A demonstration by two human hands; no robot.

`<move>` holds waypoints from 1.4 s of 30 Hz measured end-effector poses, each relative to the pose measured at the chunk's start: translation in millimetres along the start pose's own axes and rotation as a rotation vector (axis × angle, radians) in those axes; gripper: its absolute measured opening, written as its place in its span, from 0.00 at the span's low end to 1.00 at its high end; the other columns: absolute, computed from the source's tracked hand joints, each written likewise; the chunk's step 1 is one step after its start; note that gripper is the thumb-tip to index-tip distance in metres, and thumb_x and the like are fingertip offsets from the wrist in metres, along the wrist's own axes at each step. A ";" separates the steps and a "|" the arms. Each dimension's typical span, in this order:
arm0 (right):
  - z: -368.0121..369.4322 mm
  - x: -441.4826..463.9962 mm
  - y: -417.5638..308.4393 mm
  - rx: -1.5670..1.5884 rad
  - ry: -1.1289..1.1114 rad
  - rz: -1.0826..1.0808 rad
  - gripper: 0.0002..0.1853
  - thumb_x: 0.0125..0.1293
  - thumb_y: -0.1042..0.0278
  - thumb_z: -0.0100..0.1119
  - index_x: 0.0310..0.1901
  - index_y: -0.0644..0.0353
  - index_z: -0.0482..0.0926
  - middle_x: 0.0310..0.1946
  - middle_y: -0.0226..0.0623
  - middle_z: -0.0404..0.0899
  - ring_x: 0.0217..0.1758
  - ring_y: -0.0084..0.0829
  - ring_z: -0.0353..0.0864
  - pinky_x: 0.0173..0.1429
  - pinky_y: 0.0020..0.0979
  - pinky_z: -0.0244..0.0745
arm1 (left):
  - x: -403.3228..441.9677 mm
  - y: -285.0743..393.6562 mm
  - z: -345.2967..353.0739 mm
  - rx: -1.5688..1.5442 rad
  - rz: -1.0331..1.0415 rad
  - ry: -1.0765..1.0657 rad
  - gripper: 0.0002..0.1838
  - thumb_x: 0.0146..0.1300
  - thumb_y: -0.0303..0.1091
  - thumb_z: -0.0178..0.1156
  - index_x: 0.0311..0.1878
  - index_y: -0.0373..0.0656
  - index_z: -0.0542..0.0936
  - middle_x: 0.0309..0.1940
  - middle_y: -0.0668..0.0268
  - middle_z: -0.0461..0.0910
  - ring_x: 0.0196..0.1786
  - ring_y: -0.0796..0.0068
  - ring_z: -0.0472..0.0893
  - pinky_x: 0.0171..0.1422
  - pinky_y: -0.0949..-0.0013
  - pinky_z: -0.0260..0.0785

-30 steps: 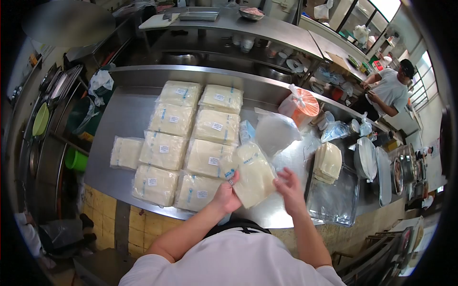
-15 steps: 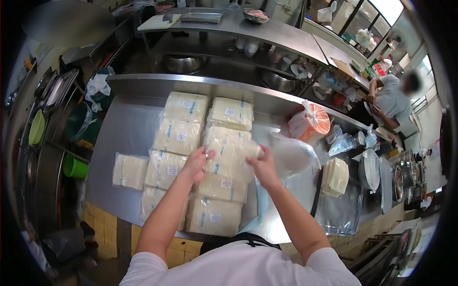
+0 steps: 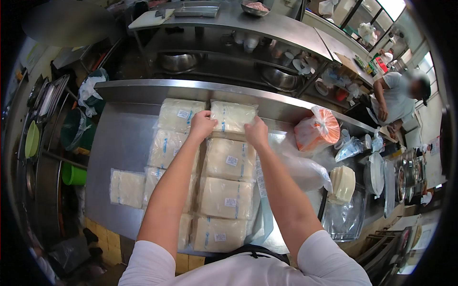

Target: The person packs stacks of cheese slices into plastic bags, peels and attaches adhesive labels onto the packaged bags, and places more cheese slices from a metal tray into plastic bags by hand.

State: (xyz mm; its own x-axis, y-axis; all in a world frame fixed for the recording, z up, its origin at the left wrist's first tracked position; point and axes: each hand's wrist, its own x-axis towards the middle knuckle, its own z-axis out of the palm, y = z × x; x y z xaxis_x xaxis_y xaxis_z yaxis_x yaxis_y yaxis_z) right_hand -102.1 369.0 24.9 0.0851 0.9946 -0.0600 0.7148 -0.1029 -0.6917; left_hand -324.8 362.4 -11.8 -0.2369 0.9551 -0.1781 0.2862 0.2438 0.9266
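Note:
My left hand grips the left edge of a clear-wrapped pack of pale flat sheets at the far end of the right column. On its right edge my right hand is closed too. The pack lies over the stack there. Nearer me in that column are more labelled packs. The left column of packs is partly hidden by my left forearm. A smaller pack lies at the far left.
Right of my right arm lie a clear plastic bag, a bag with orange contents, and a metal tray with unwrapped pale sheets. A raised metal edge runs behind. A person stands at the back right.
Both hands have moved away from my body with the pack, from over the middle of the right column to its far end. Earlier, my left hand alone held it near me.

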 end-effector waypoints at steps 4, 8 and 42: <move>10.2 -13.9 6.4 0.075 0.080 -0.050 0.29 0.63 0.69 0.67 0.65 0.72 0.75 0.64 0.65 0.76 0.68 0.59 0.76 0.73 0.46 0.71 | -2.8 0.2 4.1 -0.089 0.087 0.045 0.21 0.60 0.22 0.71 0.58 0.33 0.84 0.42 0.62 0.90 0.41 0.77 0.87 0.46 0.70 0.79; 0.8 -34.2 -12.2 0.018 0.185 -0.307 0.28 0.63 0.73 0.66 0.64 0.72 0.74 0.70 0.65 0.70 0.71 0.62 0.70 0.74 0.48 0.68 | 0.9 -6.6 6.4 0.039 0.127 0.117 0.21 0.62 0.24 0.70 0.59 0.35 0.84 0.43 0.60 0.90 0.41 0.74 0.87 0.48 0.70 0.78; -331.0 -293.1 -6.4 0.775 0.524 -0.107 0.12 0.81 0.60 0.57 0.39 0.57 0.80 0.21 0.21 0.71 0.19 0.11 0.64 0.20 0.18 0.57 | -363.5 90.8 71.1 -0.636 0.311 -0.355 0.14 0.74 0.25 0.55 0.59 0.36 0.82 0.46 0.65 0.86 0.48 0.77 0.82 0.54 0.71 0.75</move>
State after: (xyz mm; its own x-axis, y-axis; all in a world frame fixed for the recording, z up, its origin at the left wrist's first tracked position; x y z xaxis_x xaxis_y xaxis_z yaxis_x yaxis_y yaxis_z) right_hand 98.2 72.9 285.2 0.4815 0.8449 0.2330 0.0921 0.2157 -0.9721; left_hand -146.7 49.4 113.5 0.1081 0.9863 0.1243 -0.3208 -0.0837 0.9434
